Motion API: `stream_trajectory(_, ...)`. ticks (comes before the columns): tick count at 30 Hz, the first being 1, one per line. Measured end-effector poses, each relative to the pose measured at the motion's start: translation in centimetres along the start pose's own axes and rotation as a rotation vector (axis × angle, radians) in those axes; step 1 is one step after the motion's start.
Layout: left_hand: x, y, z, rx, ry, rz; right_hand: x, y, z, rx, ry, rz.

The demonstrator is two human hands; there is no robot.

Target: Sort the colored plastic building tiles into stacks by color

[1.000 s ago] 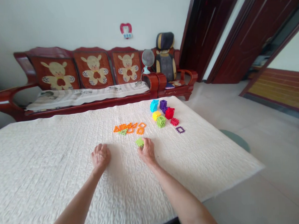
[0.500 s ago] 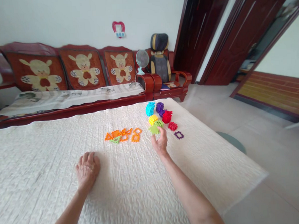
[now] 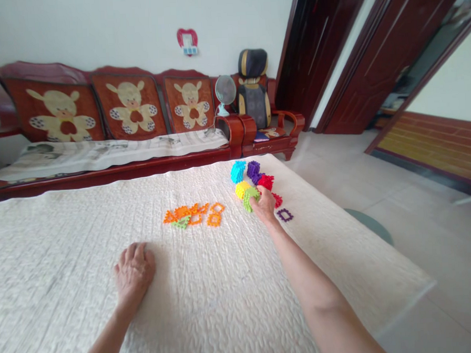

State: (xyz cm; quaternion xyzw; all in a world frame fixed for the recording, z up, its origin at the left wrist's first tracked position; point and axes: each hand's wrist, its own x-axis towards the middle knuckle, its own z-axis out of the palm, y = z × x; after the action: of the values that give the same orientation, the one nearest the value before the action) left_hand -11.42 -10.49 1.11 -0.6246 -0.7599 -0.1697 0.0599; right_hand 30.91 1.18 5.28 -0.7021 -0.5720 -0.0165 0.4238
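My right hand (image 3: 264, 204) reaches forward and is closed on a green toothed block stack (image 3: 250, 198). Around it stand stacks of the same plastic blocks: yellow (image 3: 241, 189), cyan (image 3: 237, 171), purple (image 3: 253, 170) and red (image 3: 266, 181). A small red piece (image 3: 277, 199) and a flat purple square frame (image 3: 285, 215) lie just right of the hand. Further left lie several flat orange pieces (image 3: 192, 213) with one green triangle (image 3: 180, 222). My left hand (image 3: 133, 271) rests palm down on the white quilted cloth (image 3: 68, 290), fingers curled, holding nothing.
A dark red wooden sofa (image 3: 110, 125) with bear cushions runs behind the table. At its right end a small fan (image 3: 225, 92) stands beside a massage cushion (image 3: 254, 94) on a chair. Dark wooden doors (image 3: 351, 60) stand open on the right. Pale tiled floor (image 3: 420, 230) lies beyond the table's right edge.
My right hand has carried a green piece from the middle of the cloth forward and right to the green stack. My left hand stayed on the cloth.
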Motion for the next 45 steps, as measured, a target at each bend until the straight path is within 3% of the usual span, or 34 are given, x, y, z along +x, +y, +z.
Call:
stream_trajectory(3, 0.0, 0.0, 0.0, 0.003, 0.006, 0.002, -0.9, -0.3, -0.9, 0.04, 0.113, -0.068)
stream_trajectory(6, 0.0, 0.1, -0.1, 0.001, 0.011, -0.007, -3.7, -1.2, -1.4, 0.129, 0.154, -0.182)
stream_trajectory(8, 0.0, 0.3, -0.2, -0.004, 0.002, -0.014, -6.5, -2.1, -1.1, 0.2, 0.072, -0.255)
stream_trajectory(11, -0.1, 0.6, -0.5, -0.012, -0.014, -0.022, -10.7, -3.6, 0.1, 0.251, -0.183, -0.36)
stream_trajectory(14, -0.1, 0.9, -0.8, -0.019, -0.012, -0.031, -12.9, -5.1, 1.5, 0.182, -0.405, -0.428)
stream_trajectory(18, -0.3, 1.1, -0.9, -0.034, 0.011, -0.026, -12.6, -8.3, 3.4, 0.127, -0.502, -0.443)
stream_trajectory(24, -0.3, 1.3, -1.2, -0.051, 0.017, -0.025, -10.4, -15.1, 7.9, 0.164, -0.561, -0.625)
stream_trajectory(28, -0.2, 1.4, -1.3, -0.058, -0.001, -0.043, -9.2, -17.1, 10.2, 0.057, -0.597, -0.621)
stream_trajectory(37, -0.1, 0.9, -0.6, -0.059, 0.028, -0.034, -9.2, -16.6, 10.3, 0.015, -0.554, -0.664)
stream_trajectory(41, 0.0, 0.7, -0.7, -0.064, 0.006, -0.027, -10.3, -14.2, 8.1, 0.057, -0.47, -0.53)
stream_trajectory(45, -0.1, 0.6, -0.6, -0.072, -0.001, -0.024, -12.0, -10.4, 4.5, 0.059, -0.426, -0.374)
